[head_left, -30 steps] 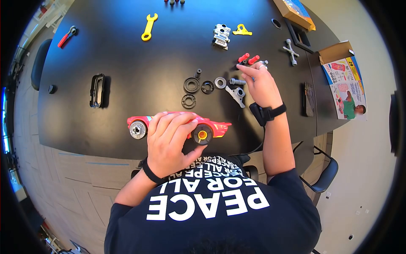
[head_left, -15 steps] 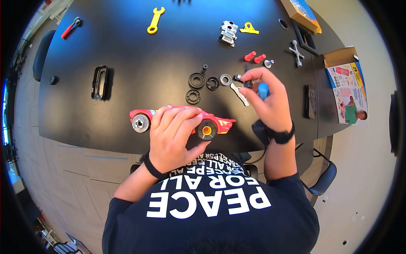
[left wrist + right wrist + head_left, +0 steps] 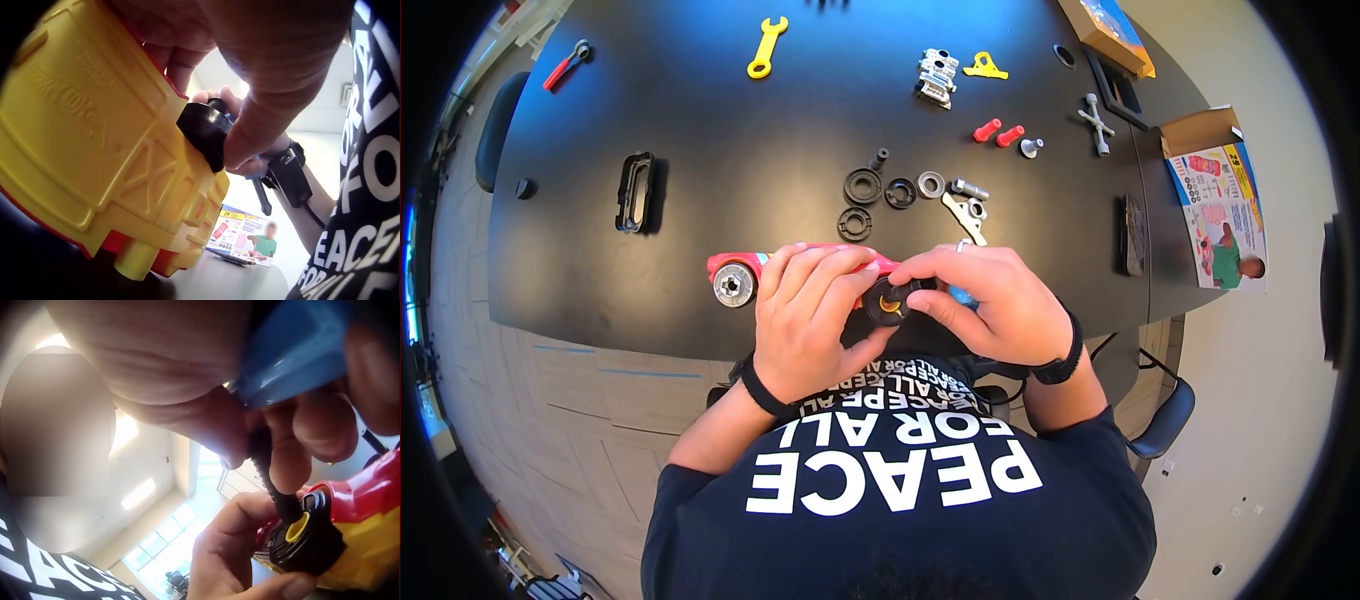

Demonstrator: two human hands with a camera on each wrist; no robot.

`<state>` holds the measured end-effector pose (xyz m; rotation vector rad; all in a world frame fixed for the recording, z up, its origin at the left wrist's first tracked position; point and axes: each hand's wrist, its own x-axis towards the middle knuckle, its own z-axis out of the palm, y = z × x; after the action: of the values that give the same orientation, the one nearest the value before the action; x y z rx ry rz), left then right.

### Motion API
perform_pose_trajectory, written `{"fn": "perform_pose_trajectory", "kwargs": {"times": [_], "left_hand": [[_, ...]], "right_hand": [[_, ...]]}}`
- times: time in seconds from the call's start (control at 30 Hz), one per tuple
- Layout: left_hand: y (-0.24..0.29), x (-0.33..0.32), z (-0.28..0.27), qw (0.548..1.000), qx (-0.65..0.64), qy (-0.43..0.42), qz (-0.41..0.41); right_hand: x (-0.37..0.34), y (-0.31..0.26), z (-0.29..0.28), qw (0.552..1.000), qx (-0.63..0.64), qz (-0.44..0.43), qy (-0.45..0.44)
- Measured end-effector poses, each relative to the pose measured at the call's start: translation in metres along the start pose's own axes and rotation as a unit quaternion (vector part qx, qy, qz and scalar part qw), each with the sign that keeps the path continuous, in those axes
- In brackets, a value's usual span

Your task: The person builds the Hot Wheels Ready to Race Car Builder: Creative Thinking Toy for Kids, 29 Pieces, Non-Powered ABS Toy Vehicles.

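The red toy car (image 3: 112, 140) is gripped by the left hand (image 3: 805, 318), its fingers draped close together over the body and its thumb pressed to the car's black wheel (image 3: 315, 553). A black ridged bolt (image 3: 287, 507) is pinched between the thumb and fingers of the right hand (image 3: 1005, 300), with its tip at the car's yellow hub (image 3: 298, 527); how deep it is seated cannot be told. A blue tool (image 3: 297, 356) is tucked in the same palm. Beyond the car, black rings (image 3: 855, 224) are laid out.
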<state>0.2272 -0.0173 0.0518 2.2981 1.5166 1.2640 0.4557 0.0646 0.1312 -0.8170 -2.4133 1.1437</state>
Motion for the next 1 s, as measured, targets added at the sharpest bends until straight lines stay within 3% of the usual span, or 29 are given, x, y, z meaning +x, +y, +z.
{"fn": "perform_pose_trajectory", "kwargs": {"times": [0.07,0.13,0.27,0.37,0.4,0.47,0.6,0.8,1.0], "left_hand": [[0.0,0.0,-0.002,1.0,0.002,-0.004,-0.003],[0.0,0.001,-0.002,1.0,0.002,-0.011,-0.004],[0.001,0.002,-0.006,1.0,0.007,-0.024,-0.01],[0.007,0.009,-0.016,0.998,0.008,-0.05,-0.025],[0.01,0.011,-0.019,0.997,0.002,-0.065,-0.033],[0.012,0.015,-0.023,0.997,-0.009,-0.063,-0.039],[0.012,0.024,-0.022,0.996,-0.064,-0.042,-0.037],[0.007,0.027,-0.013,0.987,-0.158,-0.006,-0.018],[-0.002,0.018,0.003,0.954,-0.297,0.021,-0.038]], "right_hand": [[0.0,-0.002,0.001,1.0,-0.018,-0.001,0.011],[0.001,-0.007,0.003,0.997,-0.063,-0.012,-0.04],[-0.001,-0.014,0.006,0.999,-0.038,-0.014,-0.024],[-0.007,-0.017,-0.003,0.986,0.126,-0.016,0.108],[-0.007,-0.015,0.0,0.986,0.126,-0.017,0.107],[-0.008,-0.012,0.007,0.937,0.27,-0.117,0.19],[0.003,-0.018,0.007,0.928,0.244,-0.209,0.188],[0.015,-0.015,0.014,0.945,0.201,-0.206,0.152],[0.022,-0.023,0.013,0.947,0.114,-0.269,0.13]]}}
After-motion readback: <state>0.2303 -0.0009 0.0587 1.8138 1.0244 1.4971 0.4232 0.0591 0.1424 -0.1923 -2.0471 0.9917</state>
